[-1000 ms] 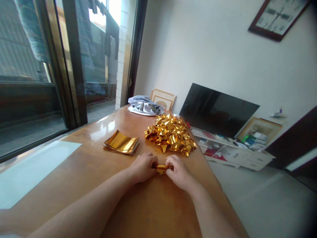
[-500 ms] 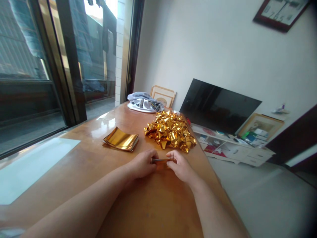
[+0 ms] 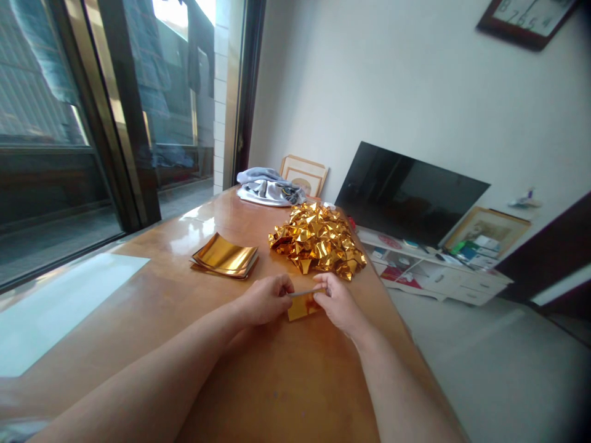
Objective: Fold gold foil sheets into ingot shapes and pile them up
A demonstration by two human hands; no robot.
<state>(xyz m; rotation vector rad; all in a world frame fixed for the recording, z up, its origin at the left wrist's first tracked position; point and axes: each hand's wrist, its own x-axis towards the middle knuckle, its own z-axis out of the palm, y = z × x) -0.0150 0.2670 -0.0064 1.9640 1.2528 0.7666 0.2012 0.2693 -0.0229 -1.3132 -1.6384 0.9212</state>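
Between my hands is a sheet of gold foil paper [image 3: 302,306], its shiny gold face towards me and a greyish strip along its top edge. My left hand [image 3: 270,299] pinches its left end, and my right hand [image 3: 333,296] grips the right end between thumb and fingers. Left of my hands lies a stack of flat gold foil sheets [image 3: 226,255], slightly curled. Just beyond my hands rises a heap of folded gold foil pieces [image 3: 318,240].
The brown table [image 3: 277,381] carries a pale sheet [image 3: 69,307] at left and folded cloth [image 3: 268,187] at its far end. A television [image 3: 410,191] and white cabinet [image 3: 443,283] stand beyond the right edge. Glass doors [image 3: 175,123] line the left.
The foil paper has tilted so its gold face now shows below the top edge, where before it appeared nearly edge-on. Both hands have risen slightly in view and still hold its ends.
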